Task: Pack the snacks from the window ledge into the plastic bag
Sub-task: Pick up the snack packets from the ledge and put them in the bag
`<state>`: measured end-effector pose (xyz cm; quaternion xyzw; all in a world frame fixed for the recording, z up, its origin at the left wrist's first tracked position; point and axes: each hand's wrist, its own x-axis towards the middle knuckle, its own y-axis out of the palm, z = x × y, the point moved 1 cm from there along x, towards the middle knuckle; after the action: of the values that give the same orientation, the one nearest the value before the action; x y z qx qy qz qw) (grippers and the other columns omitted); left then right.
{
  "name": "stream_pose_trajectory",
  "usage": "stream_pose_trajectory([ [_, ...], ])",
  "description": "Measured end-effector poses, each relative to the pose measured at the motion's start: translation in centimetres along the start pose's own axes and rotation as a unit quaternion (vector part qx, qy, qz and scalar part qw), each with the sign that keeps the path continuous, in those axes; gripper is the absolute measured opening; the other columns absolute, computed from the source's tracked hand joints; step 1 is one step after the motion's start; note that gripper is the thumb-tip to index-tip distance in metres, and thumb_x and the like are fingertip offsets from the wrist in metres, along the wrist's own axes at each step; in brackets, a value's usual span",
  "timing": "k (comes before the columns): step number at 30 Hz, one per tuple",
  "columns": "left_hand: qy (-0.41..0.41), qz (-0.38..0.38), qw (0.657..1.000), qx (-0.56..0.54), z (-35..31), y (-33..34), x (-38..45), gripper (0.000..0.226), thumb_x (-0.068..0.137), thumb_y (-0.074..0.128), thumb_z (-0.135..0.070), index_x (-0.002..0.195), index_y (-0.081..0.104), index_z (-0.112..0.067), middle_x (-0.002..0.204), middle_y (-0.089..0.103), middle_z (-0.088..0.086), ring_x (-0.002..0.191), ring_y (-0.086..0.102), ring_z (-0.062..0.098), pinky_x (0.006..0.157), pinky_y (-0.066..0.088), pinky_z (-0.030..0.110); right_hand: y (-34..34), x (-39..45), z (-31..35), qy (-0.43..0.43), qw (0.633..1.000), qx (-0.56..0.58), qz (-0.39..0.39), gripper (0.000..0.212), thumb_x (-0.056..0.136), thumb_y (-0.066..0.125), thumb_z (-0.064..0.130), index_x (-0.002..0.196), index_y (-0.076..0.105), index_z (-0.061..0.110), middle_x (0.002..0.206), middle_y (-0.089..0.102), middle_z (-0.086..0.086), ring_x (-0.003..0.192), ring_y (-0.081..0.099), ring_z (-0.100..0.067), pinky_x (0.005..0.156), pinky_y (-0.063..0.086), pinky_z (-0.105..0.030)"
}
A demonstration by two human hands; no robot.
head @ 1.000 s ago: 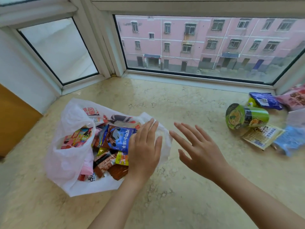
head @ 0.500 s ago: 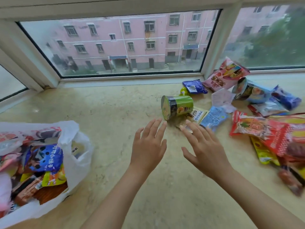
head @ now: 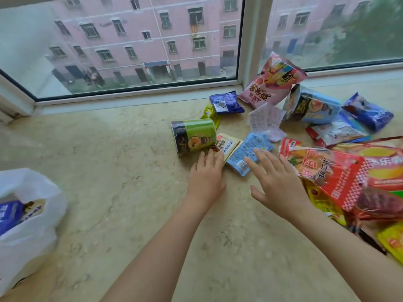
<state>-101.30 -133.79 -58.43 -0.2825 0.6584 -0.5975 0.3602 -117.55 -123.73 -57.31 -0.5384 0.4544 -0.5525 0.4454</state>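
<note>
The green cup (head: 194,136) lies on its side on the window ledge (head: 109,153), and it serves well as the marker for everything else. Just right of its base sit a cream packet (head: 227,147) and a light blue packet (head: 250,152), flat and overlapping, the nearest loose snacks to the person. Behind the cup, toward the glass, lie a dark blue packet (head: 226,103) and a small yellow one (head: 209,112). Further right of the cup a pink crisp bag (head: 272,83) leans at the window post, with a blue cup (head: 311,107) on its side beside it and a big red packet (head: 327,171) nearer the person. The heap looks simply spread out for picking, one or two items at a time.

The plastic bag (head: 28,225) sits well to the left of the cup, at the edge of view, its mouth turned toward the snacks and some packets already inside, so it probably takes only a short carry across the bare ledge.

Both forearms stretch forward. The left hand (head: 207,177) is palm down with fingers straight, its tips on or just over the cream packet beside the cup; whether they press it I cannot tell. The right hand (head: 277,182) is also flat and spread, fingers over the light blue packet, gripping nothing. My guess is that these two packets are the next pick.
</note>
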Motion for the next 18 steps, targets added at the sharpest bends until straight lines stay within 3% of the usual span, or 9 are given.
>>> stream_pose_trajectory([
  [3, -0.022, 0.01, 0.999, 0.039, -0.6, 1.4, 2.0, 0.076, 0.057, 0.081, -0.026, 0.129, 0.059, -0.015, 0.121, 0.064, 0.017, 0.103, 0.065, 0.038, 0.068, 0.056, 0.043, 1.9, 1.6, -0.7, -0.009, 1.0, -0.01, 0.025, 0.075, 0.061, 0.077, 0.024, 0.132, 0.056, 0.01, 0.137, 0.05, -0.022, 0.121, 0.054, -0.039, 0.098, 0.042, -0.057],
  [8, -0.003, 0.005, 0.996, 0.087, -0.7, 1.8, 3.3, 0.068, 0.062, 0.079, -0.014, 0.128, 0.061, -0.017, 0.112, 0.068, 0.018, 0.083, 0.069, 0.032, 0.04, 0.049, 0.031, 4.8, 3.5, -0.7, -0.042, 0.998, -0.036, 0.033, 0.068, 0.066, 0.075, 0.02, 0.131, 0.057, 0.012, 0.135, 0.052, -0.024, 0.117, 0.055, -0.042, 0.094, 0.045, -0.056],
  [10, 0.019, -0.022, 0.993, 0.112, -0.6, 1.8, 3.5, 0.065, 0.063, 0.075, -0.012, 0.127, 0.062, -0.016, 0.109, 0.069, 0.016, 0.076, 0.07, 0.028, 0.036, 0.046, 0.026, 5.3, 4.4, -0.8, -0.053, 0.997, -0.052, 0.027, 0.065, 0.069, 0.076, 0.02, 0.131, 0.057, 0.013, 0.135, 0.052, -0.024, 0.115, 0.057, -0.043, 0.091, 0.046, -0.056],
  [14, 0.04, -0.078, 0.991, 0.106, 0.3, 1.3, 3.2, 0.055, 0.072, 0.048, -0.003, 0.124, 0.064, -0.012, 0.099, 0.071, 0.012, 0.061, 0.067, 0.02, 0.035, 0.043, 0.023, 5.4, 5.6, -1.0, -0.096, 0.993, -0.071, -0.019, 0.061, 0.076, 0.07, 0.01, 0.135, 0.052, 0.016, 0.135, 0.053, -0.022, 0.113, 0.058, -0.043, 0.089, 0.047, -0.058],
  [18, 0.065, -0.128, 0.983, 0.116, 2.2, 1.0, 2.5, 0.053, 0.073, 0.049, -0.001, 0.122, 0.064, -0.011, 0.096, 0.072, 0.01, 0.056, 0.065, 0.018, 0.036, 0.043, 0.022, 5.3, 6.4, -0.9, -0.122, 0.988, -0.088, -0.036, 0.058, 0.075, 0.07, 0.004, 0.131, 0.055, 0.014, 0.122, 0.062, -0.021, 0.106, 0.061, -0.043, 0.085, 0.049, -0.058],
])
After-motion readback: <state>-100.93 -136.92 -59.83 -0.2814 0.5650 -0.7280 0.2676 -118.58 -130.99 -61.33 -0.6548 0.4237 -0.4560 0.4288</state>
